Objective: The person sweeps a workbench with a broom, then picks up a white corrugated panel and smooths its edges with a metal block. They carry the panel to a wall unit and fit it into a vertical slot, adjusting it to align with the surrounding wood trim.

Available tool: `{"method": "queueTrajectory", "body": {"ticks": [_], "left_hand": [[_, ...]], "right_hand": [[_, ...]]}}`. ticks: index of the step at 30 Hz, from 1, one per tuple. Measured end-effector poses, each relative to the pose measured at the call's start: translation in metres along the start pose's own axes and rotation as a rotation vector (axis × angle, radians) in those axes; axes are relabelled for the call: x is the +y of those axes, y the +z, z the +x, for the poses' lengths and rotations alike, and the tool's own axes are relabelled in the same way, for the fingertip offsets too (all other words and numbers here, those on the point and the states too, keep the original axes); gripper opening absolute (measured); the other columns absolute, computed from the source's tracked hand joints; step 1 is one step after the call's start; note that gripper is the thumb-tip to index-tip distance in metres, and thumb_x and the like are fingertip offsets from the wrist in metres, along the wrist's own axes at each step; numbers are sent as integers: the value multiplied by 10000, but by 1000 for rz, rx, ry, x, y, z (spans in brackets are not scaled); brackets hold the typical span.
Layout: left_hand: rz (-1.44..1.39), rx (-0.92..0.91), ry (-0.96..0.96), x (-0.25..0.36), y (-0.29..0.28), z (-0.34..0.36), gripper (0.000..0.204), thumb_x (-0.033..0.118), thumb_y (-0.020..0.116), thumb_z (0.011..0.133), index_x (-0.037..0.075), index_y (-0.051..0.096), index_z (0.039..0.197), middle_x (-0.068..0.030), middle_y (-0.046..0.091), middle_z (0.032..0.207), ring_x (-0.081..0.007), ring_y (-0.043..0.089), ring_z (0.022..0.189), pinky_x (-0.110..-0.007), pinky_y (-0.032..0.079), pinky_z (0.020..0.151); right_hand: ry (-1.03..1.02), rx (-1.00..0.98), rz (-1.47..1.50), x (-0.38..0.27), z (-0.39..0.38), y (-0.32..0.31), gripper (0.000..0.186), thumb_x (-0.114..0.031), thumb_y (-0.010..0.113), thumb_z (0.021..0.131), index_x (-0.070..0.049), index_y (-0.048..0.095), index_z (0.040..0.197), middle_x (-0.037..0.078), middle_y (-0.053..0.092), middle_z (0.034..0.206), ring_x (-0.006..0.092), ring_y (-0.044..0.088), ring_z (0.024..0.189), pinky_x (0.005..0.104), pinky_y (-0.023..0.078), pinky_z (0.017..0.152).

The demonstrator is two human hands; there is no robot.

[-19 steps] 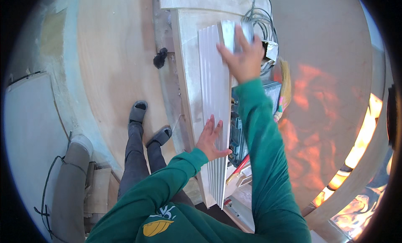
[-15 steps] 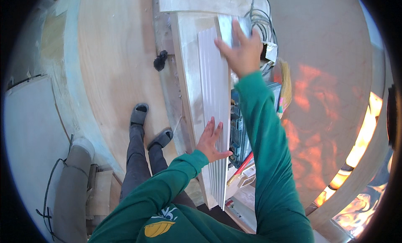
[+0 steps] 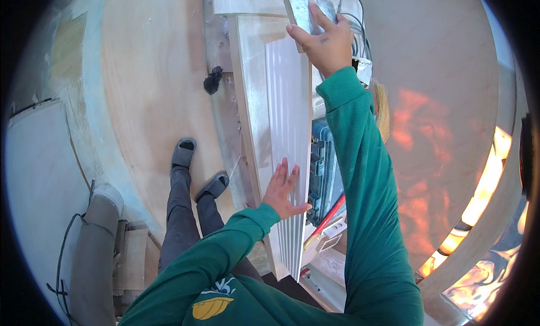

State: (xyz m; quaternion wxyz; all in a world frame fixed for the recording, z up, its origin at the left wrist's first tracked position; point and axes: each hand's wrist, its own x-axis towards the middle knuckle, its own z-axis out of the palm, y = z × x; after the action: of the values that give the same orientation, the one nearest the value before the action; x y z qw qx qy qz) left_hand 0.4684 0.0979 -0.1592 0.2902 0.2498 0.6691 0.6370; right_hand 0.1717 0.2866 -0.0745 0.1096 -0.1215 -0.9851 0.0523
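A long white ribbed panel (image 3: 288, 129) lies lengthwise on a pale stone bench (image 3: 247, 101). My left hand (image 3: 286, 190) rests flat on the panel's near part, fingers spread. My right hand (image 3: 322, 40) reaches to the panel's far end and grips a grey rectangular block (image 3: 306, 14) held at the panel's top edge. Both arms wear green sleeves.
A blue-grey tool case (image 3: 323, 174) and a red-handled tool (image 3: 329, 216) lie right of the panel. Grey cables (image 3: 354, 17) coil at the far right. A black lump (image 3: 212, 80) sits on the pale floor. My legs and grey shoes (image 3: 184, 153) stand left of the bench.
My right hand has slid farther along the panel toward its far end with the grey block. My left hand has stayed pressed on the near part.
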Motion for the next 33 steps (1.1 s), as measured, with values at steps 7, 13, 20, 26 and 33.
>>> {"method": "queueTrajectory", "body": {"ticks": [7, 13, 20, 26, 33], "left_hand": [[4, -6, -74, -3, -3, 6, 1203, 541, 820, 669, 107, 151, 1570, -362, 69, 1566, -545, 158, 1434, -557, 219, 1157], [20, -8, -65, -4, 0, 2, 1193, 585, 789, 682, 124, 146, 1575, -344, 68, 1575, -539, 145, 1440, -566, 209, 1159], [25, -15, -51, -3, 2, 1, 1209, 547, 817, 667, 107, 148, 1572, -366, 74, 1562, -540, 169, 1433, -553, 222, 1154], [-22, -7, -73, -8, 6, 4, 1198, 539, 823, 643, 156, 175, 1574, -298, 73, 1596, -532, 181, 1433, -566, 233, 1153], [11, 57, 22, -10, 8, 4, 1201, 580, 810, 658, 115, 177, 1567, -335, 77, 1577, -531, 183, 1431, -566, 214, 1162]], "right_hand": [[35, -212, 67, -8, -191, -62, 879, -363, 851, 644, -181, 515, 1435, 373, 370, 1405, 504, 388, 1294, 537, 311, 1081], [-39, -110, 42, -1, -140, -40, 825, -413, 817, 682, -173, 532, 1419, 387, 375, 1387, 514, 403, 1272, 548, 326, 1067], [-60, -34, 13, 17, -18, -4, 765, -542, 783, 739, -192, 571, 1385, 389, 414, 1371, 497, 452, 1267, 481, 392, 1057], [44, -245, 49, 3, -245, -77, 876, -328, 838, 630, -196, 516, 1435, 397, 319, 1440, 537, 375, 1295, 562, 308, 1075], [27, -124, 64, 1, -217, -61, 805, -370, 828, 663, -200, 555, 1401, 399, 367, 1396, 531, 402, 1262, 575, 335, 1035]]}}
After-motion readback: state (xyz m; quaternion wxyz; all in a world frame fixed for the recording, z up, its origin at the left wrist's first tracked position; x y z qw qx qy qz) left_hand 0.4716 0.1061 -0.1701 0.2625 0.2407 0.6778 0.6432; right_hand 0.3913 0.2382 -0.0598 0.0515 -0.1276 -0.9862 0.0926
